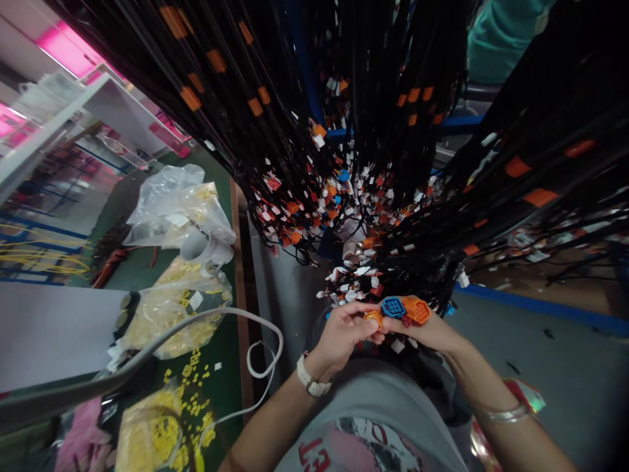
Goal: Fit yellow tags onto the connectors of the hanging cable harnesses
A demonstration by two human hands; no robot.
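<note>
My left hand (341,337), with a white watch on its wrist, pinches a small orange connector (373,318) between thumb and fingers. My right hand (435,333) meets it from the other side, closed around a bunch of wire connectors. Out of that bunch show a blue multi-hole connector (393,307), a larger orange connector (419,311) and a small dark red connector (405,321). Part of the right fingers is hidden behind the connectors. Just beyond both hands hang white connectors (351,282) on black cable ends.
Thick bundles of black wire harnesses (363,78) with orange tape hang ahead, in front of a blue frame (550,308). To the left, a green bench (228,367) carries bags of yellow parts (181,295), a white cup-like thing (206,249) and a pale cable (196,321). A teal-clothed person (506,36) is beyond.
</note>
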